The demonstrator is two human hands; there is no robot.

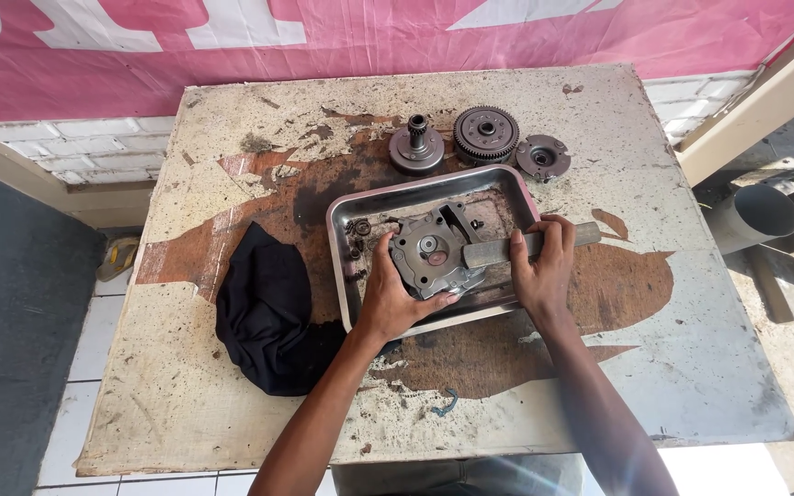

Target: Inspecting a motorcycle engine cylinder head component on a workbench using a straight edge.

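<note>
My left hand grips the near-left edge of a grey metal engine part, a round plate with a centre hole, held over a steel tray. My right hand holds a flat grey metal bar that lies across the tray's right rim, with one end resting against the part. Small bolts and rings lie in the tray's far-left corner.
Three round gear and clutch parts stand in a row behind the tray. A black cloth lies left of the tray on the stained, worn table top. A grey pipe is off the table to the right.
</note>
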